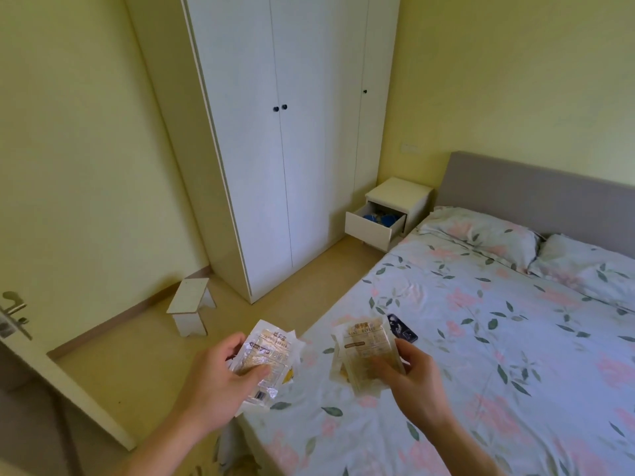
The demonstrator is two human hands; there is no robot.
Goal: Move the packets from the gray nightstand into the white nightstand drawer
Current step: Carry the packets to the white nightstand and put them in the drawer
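My left hand (220, 383) grips a clear plastic packet (271, 352) with beige print, held above the floor at the bed's near corner. My right hand (412, 376) holds a second, similar packet (364, 352) over the bed's edge, thumb across its front. Far across the room the white nightstand (400, 195) stands between the wardrobe and the bed. Its drawer (371, 230) is pulled out, with blue items inside. No gray nightstand shows in this view.
A tall white wardrobe (285, 139) fills the far wall. A floral-sheeted bed (481, 338) takes up the right side, with a dark card-like object (402, 328) on it. A small white stool (190, 304) stands on the floor. An open door (20, 324) is at left.
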